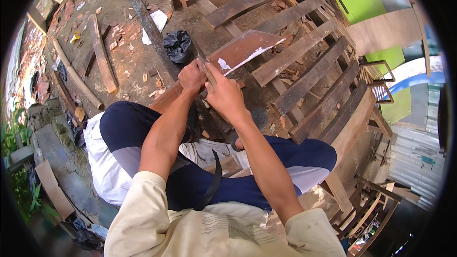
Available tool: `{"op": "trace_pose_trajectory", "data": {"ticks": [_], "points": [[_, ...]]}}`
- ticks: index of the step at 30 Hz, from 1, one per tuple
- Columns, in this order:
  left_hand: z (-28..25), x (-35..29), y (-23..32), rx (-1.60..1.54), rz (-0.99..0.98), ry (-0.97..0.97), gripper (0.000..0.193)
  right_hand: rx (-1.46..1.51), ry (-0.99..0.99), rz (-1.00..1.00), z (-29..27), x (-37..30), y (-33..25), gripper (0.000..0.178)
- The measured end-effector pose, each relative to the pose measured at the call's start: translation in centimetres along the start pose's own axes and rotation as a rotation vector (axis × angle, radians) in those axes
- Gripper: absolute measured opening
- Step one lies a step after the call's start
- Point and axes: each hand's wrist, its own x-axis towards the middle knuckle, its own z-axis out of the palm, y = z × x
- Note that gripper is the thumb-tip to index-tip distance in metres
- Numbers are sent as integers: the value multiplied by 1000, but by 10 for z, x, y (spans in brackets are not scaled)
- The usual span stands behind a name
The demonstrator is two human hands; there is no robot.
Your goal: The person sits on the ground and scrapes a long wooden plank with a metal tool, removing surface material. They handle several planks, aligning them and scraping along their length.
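Note:
A reddish-brown wooden board [252, 50] with a white, flaking edge lies slantwise before my knees. My right hand [224, 94] is closed around the light brown handle of a narrow tool [199, 51]. Its thin dark end points away from me over the board; its exact kind is unclear. Close beside it, my left hand [192, 75] is closed in a fist above the board. What the left fingers hold is hidden. A crumpled black plastic bag [177, 46] lies just beyond my left hand.
Slatted wooden pallet-like frames [304, 52] spread across the right and far side. A dark beam [143, 14] and loose wood strips [102, 54] lie on the littered ground at left. A rough block wall [71, 162] stands near left. Wooden chair frames [376, 209] stand at right.

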Motion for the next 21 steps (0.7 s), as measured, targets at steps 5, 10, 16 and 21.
{"op": "trace_pose_trajectory", "data": {"ticks": [5,10,16,21], "points": [[-5,2,-16,37,-22,86,49,114,9,-55,-19,-98,-18,60],[-3,-2,-12,25,-9,90,50,38,-76,-22,-28,-83,-20,63],[-3,-3,-9,21,-15,77,49,22,-86,37,-23,-56,-20,61],[-3,-5,-14,25,-24,99,49,230,44,-52,-45,-148,-8,66]]}}
